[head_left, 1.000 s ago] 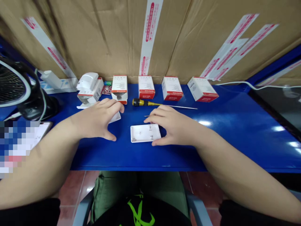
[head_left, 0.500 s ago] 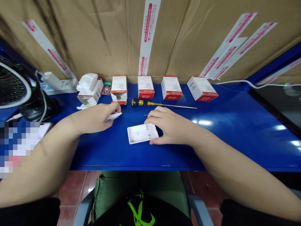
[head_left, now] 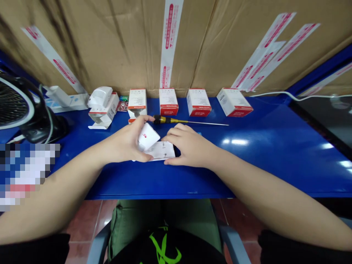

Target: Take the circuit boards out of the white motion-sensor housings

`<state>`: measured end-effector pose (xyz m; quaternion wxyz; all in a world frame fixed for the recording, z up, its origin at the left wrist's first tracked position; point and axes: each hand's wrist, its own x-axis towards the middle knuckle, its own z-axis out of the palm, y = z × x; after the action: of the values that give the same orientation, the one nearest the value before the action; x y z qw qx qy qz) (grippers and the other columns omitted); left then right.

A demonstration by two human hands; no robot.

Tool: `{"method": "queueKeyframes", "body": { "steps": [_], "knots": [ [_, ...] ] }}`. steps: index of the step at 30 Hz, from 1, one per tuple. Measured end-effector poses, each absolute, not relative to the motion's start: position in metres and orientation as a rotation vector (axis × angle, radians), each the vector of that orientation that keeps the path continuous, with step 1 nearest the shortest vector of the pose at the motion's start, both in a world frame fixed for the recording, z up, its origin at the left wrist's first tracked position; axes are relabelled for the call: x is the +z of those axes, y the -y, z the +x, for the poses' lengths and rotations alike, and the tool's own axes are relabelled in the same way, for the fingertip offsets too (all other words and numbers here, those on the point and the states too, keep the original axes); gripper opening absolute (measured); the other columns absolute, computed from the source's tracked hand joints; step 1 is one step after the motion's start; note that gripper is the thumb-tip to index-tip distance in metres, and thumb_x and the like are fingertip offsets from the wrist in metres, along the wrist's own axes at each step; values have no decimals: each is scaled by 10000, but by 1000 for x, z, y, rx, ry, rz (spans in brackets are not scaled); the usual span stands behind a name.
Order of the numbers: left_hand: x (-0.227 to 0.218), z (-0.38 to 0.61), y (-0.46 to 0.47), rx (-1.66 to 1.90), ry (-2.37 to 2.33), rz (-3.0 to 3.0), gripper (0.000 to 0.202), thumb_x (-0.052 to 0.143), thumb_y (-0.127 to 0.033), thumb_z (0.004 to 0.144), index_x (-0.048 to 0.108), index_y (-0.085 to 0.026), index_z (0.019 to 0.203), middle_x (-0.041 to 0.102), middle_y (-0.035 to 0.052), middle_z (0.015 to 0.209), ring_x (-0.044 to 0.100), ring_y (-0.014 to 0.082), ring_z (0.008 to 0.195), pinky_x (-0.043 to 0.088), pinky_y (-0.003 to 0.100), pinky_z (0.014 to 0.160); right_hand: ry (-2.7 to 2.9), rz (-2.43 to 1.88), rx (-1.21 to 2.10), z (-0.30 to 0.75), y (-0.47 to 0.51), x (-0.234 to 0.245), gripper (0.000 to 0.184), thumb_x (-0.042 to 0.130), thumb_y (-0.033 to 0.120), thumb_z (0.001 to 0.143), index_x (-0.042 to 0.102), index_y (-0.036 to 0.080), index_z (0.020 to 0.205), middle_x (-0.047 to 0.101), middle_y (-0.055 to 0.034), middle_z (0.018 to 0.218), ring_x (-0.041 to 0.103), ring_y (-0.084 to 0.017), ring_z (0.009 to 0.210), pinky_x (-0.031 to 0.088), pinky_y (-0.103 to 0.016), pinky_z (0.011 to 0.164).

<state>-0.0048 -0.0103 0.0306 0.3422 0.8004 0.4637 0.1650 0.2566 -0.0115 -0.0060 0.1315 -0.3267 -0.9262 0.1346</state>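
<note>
My left hand grips a white plastic cover with a small red mark on its face. The cover is tilted above the left part of a shallow white plastic housing, hiding some of it. Around the right end of that housing, my right hand has its thumb at the near edge and its fingers at the far edge. Just beyond the hands lies a screwdriver with a yellow and black handle, its long shaft pointing right.
Several white and red detector boxes stand along the cardboard wall. A white sensor rests on the leftmost box, beside a red circuit board. A black fan occupies the left side. A dark panel lies at the right.
My left hand has moved right, bringing the white cover over the housing and turning its face into view. The housing and my right hand have shifted slightly left.
</note>
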Motion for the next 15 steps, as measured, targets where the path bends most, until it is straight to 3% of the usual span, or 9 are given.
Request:
{"method": "queueKeyframes", "body": {
  "steps": [3,7,10,15],
  "knots": [
    [28,-7,13,546,-1238,2188,799,843,-341,640,440,-212,1318,615,26,1090,633,198,865,527,302,709,2698,-997,390,254,12,-6,526,947,512,802,805,162,1168,746,-122,1093,596,-338,1079,466,-464,964],
    [26,-15,6,591,-1185,2324,656,821,-383,688,526,-193,1242,645,86,1212,673,261,1040,602,399,911,2695,-1001,376,254,12,-6,550,945,538,799,802,174,1185,749,-117,1106,589,-337,1082,459,-462,969],
    [24,-19,0,579,-1018,2416,561,795,-373,787,627,-194,1290,699,120,1319,699,304,1188,587,468,1064,2685,-1004,365,255,10,-8,536,943,572,787,793,179,1119,748,-108,1076,589,-336,1075,456,-461,967],
    [20,-14,2,382,-797,2490,679,851,-412,861,633,-206,1470,714,151,1469,712,324,1310,560,479,1159,2656,-1049,394,254,9,-10,511,956,567,751,744,184,1016,752,-111,1050,607,-344,1069,465,-474,958]
  ]
}}
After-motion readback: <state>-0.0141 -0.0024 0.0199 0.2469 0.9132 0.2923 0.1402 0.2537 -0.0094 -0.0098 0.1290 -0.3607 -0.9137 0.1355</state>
